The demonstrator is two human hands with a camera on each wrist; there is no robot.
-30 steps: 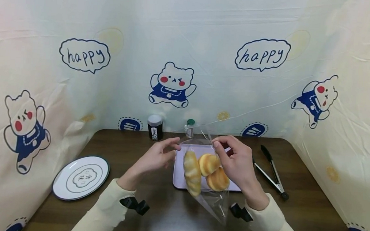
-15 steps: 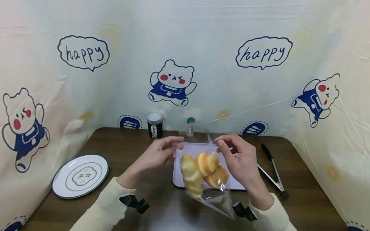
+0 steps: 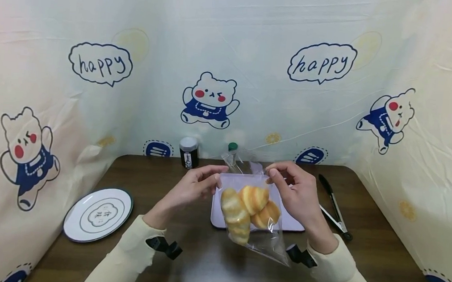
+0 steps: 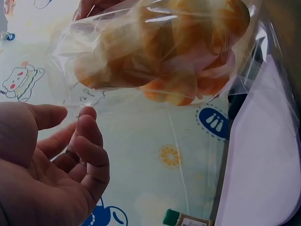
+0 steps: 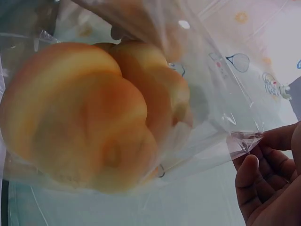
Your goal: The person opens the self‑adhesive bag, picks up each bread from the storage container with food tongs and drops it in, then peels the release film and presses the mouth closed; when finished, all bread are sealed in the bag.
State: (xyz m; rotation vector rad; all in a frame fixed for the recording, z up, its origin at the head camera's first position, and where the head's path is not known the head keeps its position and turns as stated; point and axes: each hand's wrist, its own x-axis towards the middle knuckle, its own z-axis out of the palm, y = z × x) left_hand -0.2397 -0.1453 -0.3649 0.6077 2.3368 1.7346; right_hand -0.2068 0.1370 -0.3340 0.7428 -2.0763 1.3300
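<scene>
Clear plastic bag point(image 3: 265, 246), glossy and creased, hangs above the worktop's point(image 3: 198, 273) middle, overlapping the lilac tray's point(image 3: 293, 223) near edge in the head view; inside show one long, ridged, pale golden roll point(image 3: 235, 213) and two rounder, orange-browned rolls point(image 3: 254, 200). Of the hands, the right hand point(image 3: 296, 189) pinches gathered film at its upper edge; the left hand's point(image 3: 189, 189) fingers curve beside the opposite edge, whether gripping I cannot tell.

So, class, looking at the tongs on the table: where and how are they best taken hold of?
Probably by both arms of the black-tipped tongs, just beyond the hinge, squeezed together from above: they lie spread in a V, hinge toward the person. I'd come from the person's right, since the right hand hides the other arm's tip.
</scene>
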